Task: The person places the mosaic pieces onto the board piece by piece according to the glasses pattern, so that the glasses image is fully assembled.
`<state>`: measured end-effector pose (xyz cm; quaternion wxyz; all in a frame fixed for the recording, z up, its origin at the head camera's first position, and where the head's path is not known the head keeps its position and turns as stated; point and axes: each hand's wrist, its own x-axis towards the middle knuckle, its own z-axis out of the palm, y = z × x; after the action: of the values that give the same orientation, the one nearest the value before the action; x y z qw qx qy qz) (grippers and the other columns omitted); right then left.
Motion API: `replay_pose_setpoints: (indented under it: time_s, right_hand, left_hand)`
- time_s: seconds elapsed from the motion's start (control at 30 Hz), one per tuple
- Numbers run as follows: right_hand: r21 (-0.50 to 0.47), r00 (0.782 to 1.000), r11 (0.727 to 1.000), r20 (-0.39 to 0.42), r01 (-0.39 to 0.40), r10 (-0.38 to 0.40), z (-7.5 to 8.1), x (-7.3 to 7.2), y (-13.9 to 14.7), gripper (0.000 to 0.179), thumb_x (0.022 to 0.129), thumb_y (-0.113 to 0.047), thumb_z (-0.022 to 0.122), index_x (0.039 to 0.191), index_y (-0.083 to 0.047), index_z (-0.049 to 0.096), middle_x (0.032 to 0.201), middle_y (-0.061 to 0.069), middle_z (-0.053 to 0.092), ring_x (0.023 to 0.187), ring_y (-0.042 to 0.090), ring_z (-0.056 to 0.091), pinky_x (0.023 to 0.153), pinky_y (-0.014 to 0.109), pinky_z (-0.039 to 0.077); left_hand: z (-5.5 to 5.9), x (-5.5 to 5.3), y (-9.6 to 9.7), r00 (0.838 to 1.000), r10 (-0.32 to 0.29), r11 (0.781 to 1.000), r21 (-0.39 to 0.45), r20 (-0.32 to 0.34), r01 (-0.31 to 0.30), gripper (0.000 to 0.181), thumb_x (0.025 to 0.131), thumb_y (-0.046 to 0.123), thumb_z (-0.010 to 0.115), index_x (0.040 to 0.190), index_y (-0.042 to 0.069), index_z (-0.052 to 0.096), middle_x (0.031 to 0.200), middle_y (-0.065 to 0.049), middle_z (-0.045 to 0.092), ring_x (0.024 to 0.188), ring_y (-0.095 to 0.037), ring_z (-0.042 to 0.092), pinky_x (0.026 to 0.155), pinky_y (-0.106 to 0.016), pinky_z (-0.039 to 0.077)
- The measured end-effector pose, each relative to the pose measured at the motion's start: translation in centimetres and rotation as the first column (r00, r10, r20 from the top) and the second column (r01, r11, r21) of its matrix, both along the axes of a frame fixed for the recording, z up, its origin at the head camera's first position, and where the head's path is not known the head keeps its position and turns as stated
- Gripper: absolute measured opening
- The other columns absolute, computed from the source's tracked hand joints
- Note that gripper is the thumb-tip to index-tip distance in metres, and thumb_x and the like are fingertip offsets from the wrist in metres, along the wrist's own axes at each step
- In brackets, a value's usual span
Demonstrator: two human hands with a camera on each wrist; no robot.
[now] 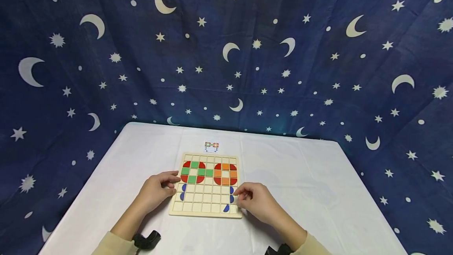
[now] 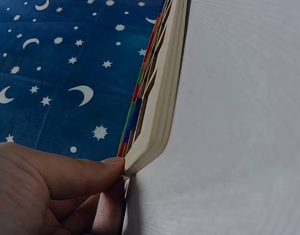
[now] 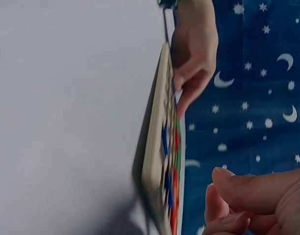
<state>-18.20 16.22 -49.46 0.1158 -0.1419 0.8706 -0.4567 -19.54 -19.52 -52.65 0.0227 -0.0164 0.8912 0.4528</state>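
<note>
A wooden grid board (image 1: 202,197) lies on the table. Red, green and orange pieces form two rounded rings on it, joined by a green square (image 1: 209,172). Blue half-round pieces sit lower down: two at the left, two at the right, and a tilted blue half-round (image 1: 226,208) near the lower right. My left hand (image 1: 157,187) touches the board's left edge, its thumb (image 2: 91,177) against the rim. Beside the right edge hovers my right hand (image 1: 257,201), fingers loosely bent and nothing visible between thumb and forefinger.
A small printed card (image 1: 211,146) with a similar coloured pattern lies just behind the board. White cloth covers the table (image 1: 301,172). A dark blue star-and-moon curtain (image 1: 226,70) hangs behind. Black straps (image 1: 146,241) are at both wrists.
</note>
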Motion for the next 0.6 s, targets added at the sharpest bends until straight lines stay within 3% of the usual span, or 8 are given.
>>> replay_pose_setpoints:
  time_s: [0.3,0.6]
  right_hand:
    - [0.107,0.993,0.988,0.031,0.109,-0.113,-0.7,1.5,5.9,0.020,0.085,-0.001,0.082,0.101,-0.011,0.077,0.082,-0.001,0.064,0.067,0.008,0.054,0.056,0.022,0.046]
    - [0.207,0.992,0.971,0.027,0.118,-0.126,-1.0,2.8,8.8,0.020,0.084,-0.006,0.086,0.098,-0.013,0.075,0.072,-0.004,0.056,0.063,0.006,0.050,0.056,0.022,0.042]
  left_hand:
    - [0.0,0.0,0.1,1.000,0.003,1.000,-0.006,-0.001,-0.003,0.031,0.086,0.002,0.081,0.114,0.014,0.083,0.148,-0.004,0.070,0.092,-0.013,0.063,0.092,-0.035,0.047]
    - [0.2,0.0,0.1,1.000,0.008,1.000,-0.003,0.007,-0.008,0.031,0.086,0.001,0.081,0.114,0.014,0.083,0.148,-0.004,0.070,0.092,-0.013,0.062,0.088,-0.031,0.047]
